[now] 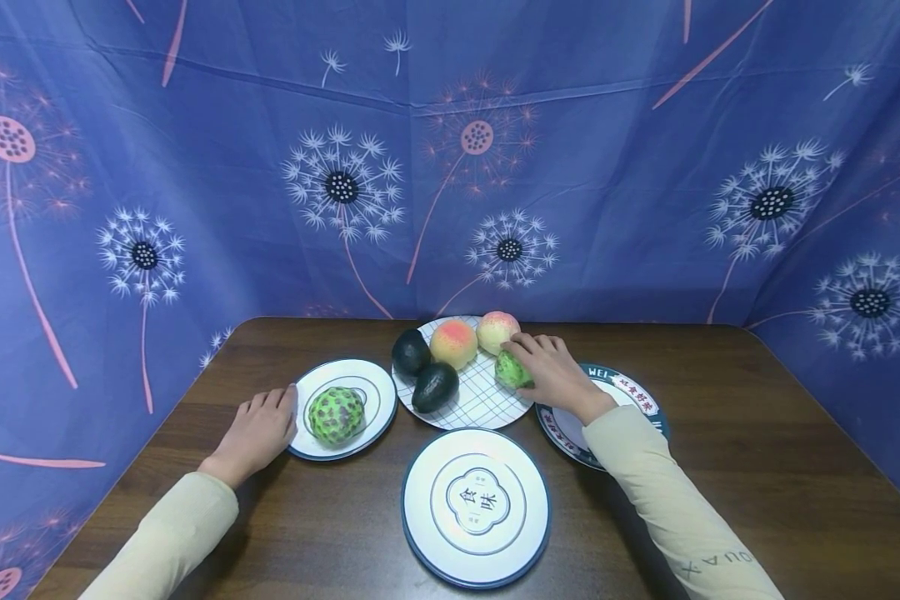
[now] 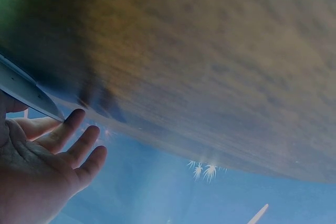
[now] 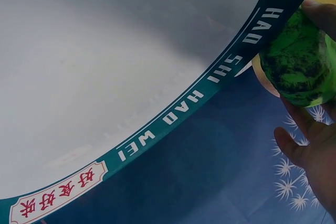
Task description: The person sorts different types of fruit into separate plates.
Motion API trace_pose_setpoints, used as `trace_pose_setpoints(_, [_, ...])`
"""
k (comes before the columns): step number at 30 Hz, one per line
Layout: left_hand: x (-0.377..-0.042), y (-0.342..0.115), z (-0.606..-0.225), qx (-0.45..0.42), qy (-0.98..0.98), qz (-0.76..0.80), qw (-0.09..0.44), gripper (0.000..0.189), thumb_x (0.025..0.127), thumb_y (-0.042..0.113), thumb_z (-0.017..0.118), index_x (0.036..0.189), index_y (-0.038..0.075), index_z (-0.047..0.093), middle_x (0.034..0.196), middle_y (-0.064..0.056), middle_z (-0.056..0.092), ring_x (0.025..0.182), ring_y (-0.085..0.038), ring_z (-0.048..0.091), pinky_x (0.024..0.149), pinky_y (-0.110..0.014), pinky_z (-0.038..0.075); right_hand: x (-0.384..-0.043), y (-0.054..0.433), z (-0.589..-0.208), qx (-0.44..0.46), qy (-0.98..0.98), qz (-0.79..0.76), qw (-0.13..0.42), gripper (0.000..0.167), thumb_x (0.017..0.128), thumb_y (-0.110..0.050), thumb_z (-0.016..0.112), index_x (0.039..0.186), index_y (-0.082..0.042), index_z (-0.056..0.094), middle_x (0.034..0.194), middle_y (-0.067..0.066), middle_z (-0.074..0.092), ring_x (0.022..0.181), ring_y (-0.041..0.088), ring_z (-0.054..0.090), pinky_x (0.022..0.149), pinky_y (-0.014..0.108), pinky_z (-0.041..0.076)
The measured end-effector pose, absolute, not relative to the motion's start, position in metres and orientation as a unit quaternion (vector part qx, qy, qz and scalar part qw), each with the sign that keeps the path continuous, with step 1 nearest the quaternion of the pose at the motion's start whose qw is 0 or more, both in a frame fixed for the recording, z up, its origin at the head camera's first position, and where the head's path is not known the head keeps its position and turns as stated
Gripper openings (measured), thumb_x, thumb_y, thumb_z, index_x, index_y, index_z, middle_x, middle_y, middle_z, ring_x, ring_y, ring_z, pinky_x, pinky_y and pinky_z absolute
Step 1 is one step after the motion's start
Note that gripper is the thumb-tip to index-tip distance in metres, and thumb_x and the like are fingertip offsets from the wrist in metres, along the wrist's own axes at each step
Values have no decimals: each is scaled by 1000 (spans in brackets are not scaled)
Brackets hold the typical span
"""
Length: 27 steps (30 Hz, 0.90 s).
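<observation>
My right hand [image 1: 551, 367] grips a green, dark-mottled fruit [image 1: 512, 372] over the right side of the white grid-patterned plate [image 1: 480, 408]. In the right wrist view, my fingers and thumb surround this fruit [image 3: 296, 59], which is partly cut off by the frame. My left hand [image 1: 262, 427] is at the left rim of a blue-rimmed plate [image 1: 375, 387]. Its fingers look loosely extended and touch the rim [image 2: 31, 95] in the left wrist view; the thumb is partly hidden. On that plate sits a knobbly green fruit with purplish spots [image 1: 336, 415], apart from my hand.
Two peaches [image 1: 453, 343] and two dark avocados [image 1: 435, 387] lie on the grid plate. A green-rimmed plate with lettering [image 1: 630, 392] stands under my right forearm. Nearest me is a white plate [image 1: 476, 542] on the wooden table [image 1: 757, 433]. A blue dandelion-print cloth [image 1: 607, 183] hangs behind.
</observation>
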<state>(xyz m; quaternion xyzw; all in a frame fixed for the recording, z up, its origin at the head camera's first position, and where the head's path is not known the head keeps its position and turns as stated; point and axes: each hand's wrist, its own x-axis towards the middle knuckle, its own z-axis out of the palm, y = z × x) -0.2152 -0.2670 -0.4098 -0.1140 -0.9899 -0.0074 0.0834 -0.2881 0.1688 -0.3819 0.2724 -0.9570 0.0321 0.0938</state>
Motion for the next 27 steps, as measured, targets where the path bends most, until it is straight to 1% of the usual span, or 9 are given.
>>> trace_pose_setpoints(23, [-217, -268, -411, -117, -989, -11, 89, 47, 90, 16, 44, 130, -9, 39, 125, -28, 48, 115, -46, 44, 96, -60, 34, -287, 169, -379, 285, -953, 29, 100, 78, 68, -32, 80, 134, -14, 43, 137, 10, 43, 118, 34, 43, 103, 53, 30])
trace_pose_setpoints(27, [-217, -268, -411, -118, -989, -12, 93, 47, 90, 15, 44, 130, -9, 40, 124, -28, 49, 115, -46, 44, 95, -60, 34, -286, 168, -377, 293, -949, 31, 108, 77, 68, -32, 79, 134, -15, 44, 136, 10, 44, 118, 33, 43, 103, 52, 30])
